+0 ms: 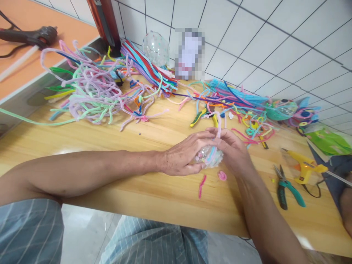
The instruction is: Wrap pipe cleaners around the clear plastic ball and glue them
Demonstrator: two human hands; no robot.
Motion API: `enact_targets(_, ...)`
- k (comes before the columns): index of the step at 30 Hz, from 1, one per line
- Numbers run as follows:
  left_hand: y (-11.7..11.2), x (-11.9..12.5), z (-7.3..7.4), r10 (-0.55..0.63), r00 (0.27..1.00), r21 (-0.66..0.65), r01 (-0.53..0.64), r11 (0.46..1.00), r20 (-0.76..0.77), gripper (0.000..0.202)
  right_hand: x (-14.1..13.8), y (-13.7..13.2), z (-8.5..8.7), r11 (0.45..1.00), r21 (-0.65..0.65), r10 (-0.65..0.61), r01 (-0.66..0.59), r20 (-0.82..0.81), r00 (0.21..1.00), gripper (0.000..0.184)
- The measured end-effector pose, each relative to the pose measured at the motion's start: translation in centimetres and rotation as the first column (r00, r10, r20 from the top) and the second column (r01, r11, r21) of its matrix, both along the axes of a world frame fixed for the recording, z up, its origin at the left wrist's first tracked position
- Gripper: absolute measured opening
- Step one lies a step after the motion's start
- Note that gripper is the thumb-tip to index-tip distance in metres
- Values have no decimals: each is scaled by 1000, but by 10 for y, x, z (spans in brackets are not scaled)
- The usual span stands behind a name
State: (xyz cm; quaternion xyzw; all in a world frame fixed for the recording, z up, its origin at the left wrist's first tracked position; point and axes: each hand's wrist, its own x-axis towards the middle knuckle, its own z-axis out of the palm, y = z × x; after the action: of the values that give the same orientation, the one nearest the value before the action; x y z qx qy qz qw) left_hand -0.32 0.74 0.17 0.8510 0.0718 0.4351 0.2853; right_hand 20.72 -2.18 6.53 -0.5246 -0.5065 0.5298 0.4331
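My left hand (185, 152) is wrapped over a small clear ball (216, 159) with colourful bits and pastel strands on it, just above the wooden table. On the ball's far side, my right hand (233, 148) has its fingers closed around a pale lilac pipe cleaner (219, 123), whose end sticks up between the fingers. Both hands touch at the ball and hide much of it. A short dark pink pipe cleaner piece (202, 186) and a small pink coil (222, 175) lie just in front of the ball.
A tangle of pipe cleaners (93, 86) lies back left, and yellow-handled pliers (198, 117) lie beyond my hands. Teal-handled pliers (287, 189) and a yellow glue gun (305, 167) lie at right. A speckled clear ball (156, 48) stands against the tiled wall (264, 40).
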Motion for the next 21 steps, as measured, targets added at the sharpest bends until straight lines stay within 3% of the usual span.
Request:
enact_targets(9, 2, 1, -4, 26, 1000, -4, -26, 1000, 1, 85, -1, -3, 0, 999, 31, -23, 23, 15, 1000, 32)
enact_targets(21, 2, -1, 4, -22, 1000, -18, 22, 1000, 22, 84, -4, -6, 0, 997, 29, -64, 65, -28, 998, 33)
